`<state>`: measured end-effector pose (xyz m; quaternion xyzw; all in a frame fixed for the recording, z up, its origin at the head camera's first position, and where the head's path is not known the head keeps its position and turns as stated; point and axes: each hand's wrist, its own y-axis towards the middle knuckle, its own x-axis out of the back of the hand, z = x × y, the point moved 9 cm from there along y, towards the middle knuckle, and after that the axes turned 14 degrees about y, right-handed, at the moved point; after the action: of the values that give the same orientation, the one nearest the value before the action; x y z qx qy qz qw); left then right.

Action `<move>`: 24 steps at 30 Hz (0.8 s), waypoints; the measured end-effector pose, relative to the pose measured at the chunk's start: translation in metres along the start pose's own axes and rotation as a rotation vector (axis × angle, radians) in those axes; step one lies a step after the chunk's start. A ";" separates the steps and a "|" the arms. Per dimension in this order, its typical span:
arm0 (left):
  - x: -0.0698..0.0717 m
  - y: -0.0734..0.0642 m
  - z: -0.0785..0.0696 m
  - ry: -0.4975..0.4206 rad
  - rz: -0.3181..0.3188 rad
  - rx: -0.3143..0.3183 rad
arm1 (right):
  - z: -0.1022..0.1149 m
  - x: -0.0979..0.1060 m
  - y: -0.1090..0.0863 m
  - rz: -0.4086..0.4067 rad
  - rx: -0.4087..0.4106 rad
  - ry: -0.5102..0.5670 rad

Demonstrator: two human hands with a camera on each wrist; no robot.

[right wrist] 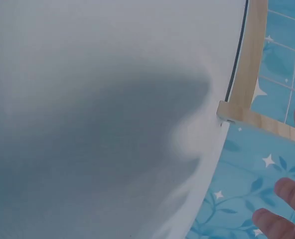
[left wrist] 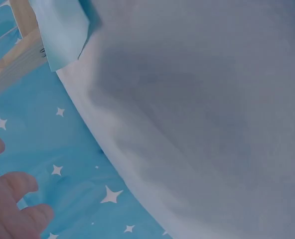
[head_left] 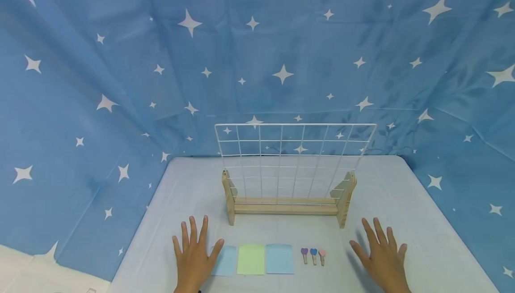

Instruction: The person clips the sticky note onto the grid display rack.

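In the head view my left hand (head_left: 194, 257) is spread with straight fingers, its thumb over the edge of a light blue sticky note (head_left: 226, 262). A green sticky note (head_left: 251, 259) and a second blue sticky note (head_left: 280, 259) lie to the right in a row. Beside them are three small wooden clothespins with hearts: purple (head_left: 304, 252), blue (head_left: 314, 252) and pink (head_left: 322, 253). Right of these, my right hand (head_left: 381, 259) is spread and holds nothing. Fingers (left wrist: 20, 184) show in the left wrist view, and fingers (right wrist: 289, 194) in the right wrist view.
Behind the notes, a white wire grid (head_left: 295, 124) leans back in a wooden stand (head_left: 285, 210) with two upright end pieces. All stand on a white-covered table (head_left: 193, 185). A blue star-patterned curtain (head_left: 261, 47) hangs behind and along both sides.
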<state>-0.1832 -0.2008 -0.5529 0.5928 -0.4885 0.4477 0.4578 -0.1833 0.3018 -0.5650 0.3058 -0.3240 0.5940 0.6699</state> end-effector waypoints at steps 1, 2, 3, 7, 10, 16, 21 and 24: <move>0.000 0.000 0.001 -0.002 0.002 0.001 | 0.000 0.000 0.000 -0.006 0.003 0.006; 0.000 -0.001 0.002 -0.004 0.003 0.001 | 0.000 0.000 0.000 -0.015 0.008 0.007; 0.000 -0.001 0.002 -0.004 0.005 0.003 | 0.000 0.001 0.000 -0.022 0.013 0.014; 0.002 -0.003 0.004 -0.009 -0.012 -0.002 | 0.001 0.002 0.000 -0.056 0.045 0.053; 0.005 -0.004 0.004 -0.006 -0.039 -0.015 | 0.004 0.002 -0.002 -0.068 0.068 0.109; 0.009 -0.004 0.004 -0.002 -0.060 -0.020 | 0.015 0.004 -0.001 -0.122 0.201 0.202; 0.009 -0.005 0.007 -0.029 -0.053 -0.008 | 0.017 0.000 -0.001 -0.126 0.192 0.221; 0.008 -0.007 0.009 -0.050 -0.046 0.000 | 0.016 -0.002 0.000 -0.127 0.168 0.236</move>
<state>-0.1748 -0.2098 -0.5475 0.6149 -0.4858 0.4220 0.4558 -0.1842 0.2877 -0.5565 0.3087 -0.1722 0.6072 0.7116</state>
